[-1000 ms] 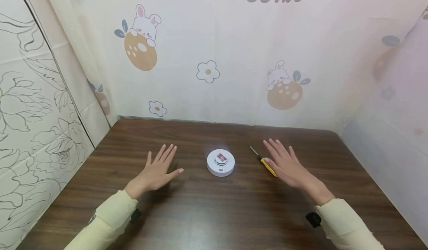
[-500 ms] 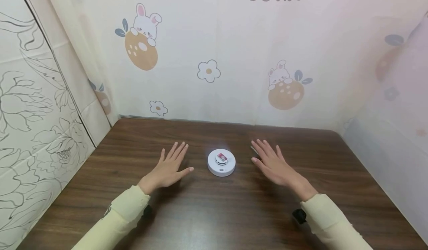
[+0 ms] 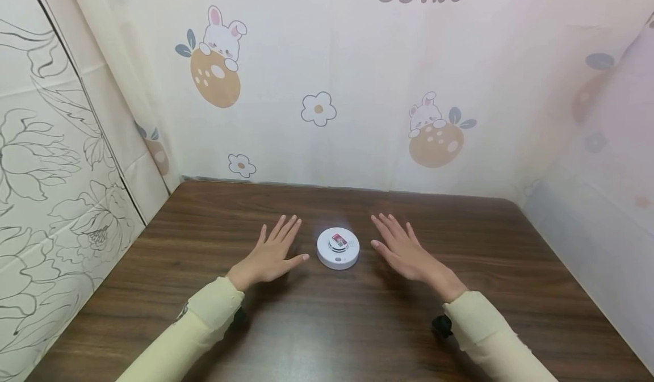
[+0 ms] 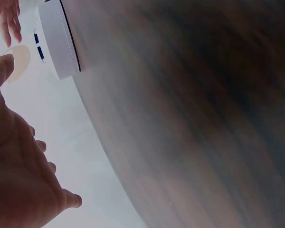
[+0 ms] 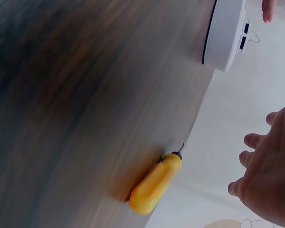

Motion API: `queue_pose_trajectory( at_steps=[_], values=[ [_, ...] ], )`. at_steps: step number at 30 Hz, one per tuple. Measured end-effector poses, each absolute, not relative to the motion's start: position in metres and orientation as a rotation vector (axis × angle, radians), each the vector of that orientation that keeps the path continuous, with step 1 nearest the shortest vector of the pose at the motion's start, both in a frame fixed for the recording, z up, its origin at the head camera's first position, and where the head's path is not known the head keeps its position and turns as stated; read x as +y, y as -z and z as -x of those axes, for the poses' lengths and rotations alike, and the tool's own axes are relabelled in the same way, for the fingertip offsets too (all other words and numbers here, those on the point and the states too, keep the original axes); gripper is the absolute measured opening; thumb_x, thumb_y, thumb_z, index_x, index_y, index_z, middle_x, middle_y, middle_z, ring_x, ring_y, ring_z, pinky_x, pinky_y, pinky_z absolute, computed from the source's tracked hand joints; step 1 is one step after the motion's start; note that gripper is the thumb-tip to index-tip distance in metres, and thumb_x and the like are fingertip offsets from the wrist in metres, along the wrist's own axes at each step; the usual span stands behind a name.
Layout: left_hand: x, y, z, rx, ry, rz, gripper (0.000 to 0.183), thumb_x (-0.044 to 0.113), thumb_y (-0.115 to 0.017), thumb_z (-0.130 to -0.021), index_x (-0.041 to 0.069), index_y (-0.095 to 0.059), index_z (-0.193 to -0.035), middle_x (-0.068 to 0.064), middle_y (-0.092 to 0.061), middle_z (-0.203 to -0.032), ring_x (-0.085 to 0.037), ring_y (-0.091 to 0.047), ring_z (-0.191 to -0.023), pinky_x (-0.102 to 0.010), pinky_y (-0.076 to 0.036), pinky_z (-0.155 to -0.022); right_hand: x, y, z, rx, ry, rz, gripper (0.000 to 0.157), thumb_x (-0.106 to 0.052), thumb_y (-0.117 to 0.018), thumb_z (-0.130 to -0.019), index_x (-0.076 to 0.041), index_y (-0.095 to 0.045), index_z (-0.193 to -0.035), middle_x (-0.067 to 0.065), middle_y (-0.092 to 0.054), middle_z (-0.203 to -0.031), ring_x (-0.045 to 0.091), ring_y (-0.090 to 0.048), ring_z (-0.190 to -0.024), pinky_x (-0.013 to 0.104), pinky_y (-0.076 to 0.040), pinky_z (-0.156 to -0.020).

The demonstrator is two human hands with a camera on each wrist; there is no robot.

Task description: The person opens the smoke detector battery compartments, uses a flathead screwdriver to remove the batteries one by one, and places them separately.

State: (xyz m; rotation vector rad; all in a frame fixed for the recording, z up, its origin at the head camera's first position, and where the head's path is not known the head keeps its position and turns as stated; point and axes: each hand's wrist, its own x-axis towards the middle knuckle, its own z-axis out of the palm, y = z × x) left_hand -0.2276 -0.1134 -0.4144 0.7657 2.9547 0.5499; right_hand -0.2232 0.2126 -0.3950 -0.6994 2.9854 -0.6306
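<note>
A white round smoke detector (image 3: 338, 250) with a red and white label on top sits on the brown table (image 3: 327, 325). My left hand (image 3: 269, 259) hovers just left of it, fingers straight and spread, its thumb pointing at the detector without touching. On the other side my right hand (image 3: 407, 255) is likewise spread and apart from it. Both hands hold nothing. A screwdriver with a yellow handle (image 5: 155, 184) lies on the table under my right hand in the right wrist view; the head view has it hidden behind that hand.
A pale curtain (image 3: 327, 58) printed with rabbits, fruit and flowers hangs behind the table's far edge. White cloth with line-drawn flowers (image 3: 46, 200) closes off the left side. Dark wrist devices (image 3: 442, 326) are worn below the sleeves.
Both hands have moved inward towards the smoke detector, fingers still spread. The right hand has passed over the screwdriver and now covers it in the head view. The smoke detector has stayed put.
</note>
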Motion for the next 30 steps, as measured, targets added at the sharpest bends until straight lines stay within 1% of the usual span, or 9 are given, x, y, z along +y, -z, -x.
queue_pose_trajectory(
  at_steps=[4,8,12,15,19,23,26,30],
  values=[
    [-0.108,0.414,0.230,2.944,-0.549,-0.772,0.082,0.056,-0.044,-0.095,0.010,-0.009,-0.154,-0.007,-0.005,-0.159,-0.026,0.004,-0.144,-0.062,0.003,-0.111,0.208,0.396,0.224,2.982,0.629,0.709,0.062,-0.042,-0.033,-0.103,-0.012,-0.015,-0.154,0.012,-0.010,-0.158,0.031,-0.001,-0.144,0.060,0.007,-0.111],
    [-0.103,0.413,0.232,2.935,-0.533,-0.795,0.083,0.055,-0.046,-0.095,0.009,-0.011,-0.153,-0.009,-0.008,-0.159,-0.027,0.002,-0.144,-0.063,0.003,-0.111,0.204,0.398,0.226,2.990,0.636,0.720,0.062,-0.043,-0.033,-0.103,-0.012,-0.016,-0.153,0.014,-0.012,-0.158,0.033,-0.003,-0.144,0.061,0.007,-0.111],
    [-0.097,0.413,0.234,2.931,-0.509,-0.806,0.083,0.056,-0.046,-0.094,0.009,-0.011,-0.153,-0.010,-0.009,-0.159,-0.027,0.001,-0.144,-0.061,0.004,-0.112,0.199,0.400,0.227,2.987,0.630,0.716,0.063,-0.044,-0.034,-0.102,-0.013,-0.016,-0.153,0.014,-0.013,-0.157,0.035,-0.003,-0.143,0.061,0.007,-0.111],
    [-0.094,0.412,0.235,2.929,-0.482,-0.806,0.084,0.057,-0.045,-0.094,0.009,-0.012,-0.153,-0.009,-0.010,-0.159,-0.026,0.001,-0.144,-0.057,0.003,-0.114,0.195,0.400,0.228,2.973,0.620,0.709,0.063,-0.045,-0.035,-0.102,-0.015,-0.015,-0.154,0.013,-0.012,-0.158,0.032,-0.003,-0.144,0.060,0.005,-0.112],
    [-0.091,0.412,0.235,2.927,-0.442,-0.792,0.085,0.059,-0.044,-0.093,0.009,-0.011,-0.153,-0.008,-0.010,-0.159,-0.025,0.000,-0.144,-0.053,0.001,-0.115,0.189,0.400,0.229,2.962,0.616,0.738,0.064,-0.046,-0.035,-0.101,-0.015,-0.015,-0.154,0.012,-0.014,-0.157,0.031,-0.005,-0.144,0.058,-0.001,-0.113],
    [-0.087,0.413,0.236,2.905,-0.453,-0.800,0.085,0.057,-0.045,-0.093,0.008,-0.012,-0.153,-0.009,-0.010,-0.158,-0.027,-0.001,-0.144,-0.054,-0.001,-0.115,0.184,0.402,0.231,2.948,0.622,0.774,0.066,-0.047,-0.035,-0.101,-0.013,-0.017,-0.153,0.013,-0.015,-0.157,0.033,-0.007,-0.143,0.060,-0.006,-0.113],
    [-0.083,0.413,0.237,2.877,-0.485,-0.824,0.085,0.055,-0.048,-0.093,0.006,-0.013,-0.153,-0.011,-0.012,-0.158,-0.030,-0.003,-0.144,-0.056,-0.003,-0.114,0.181,0.405,0.233,2.918,0.648,0.771,0.065,-0.045,-0.036,-0.101,-0.012,-0.016,-0.153,0.014,-0.014,-0.157,0.036,-0.008,-0.143,0.062,-0.007,-0.112],
    [-0.078,0.416,0.238,2.833,-0.506,-0.863,0.087,0.055,-0.049,-0.093,0.005,-0.011,-0.153,-0.013,-0.012,-0.158,-0.031,-0.004,-0.144,-0.056,-0.007,-0.115,0.179,0.409,0.235,2.864,0.700,0.753,0.064,-0.041,-0.037,-0.102,-0.010,-0.014,-0.153,0.017,-0.013,-0.157,0.039,-0.008,-0.142,0.063,-0.007,-0.111]
  ],
)
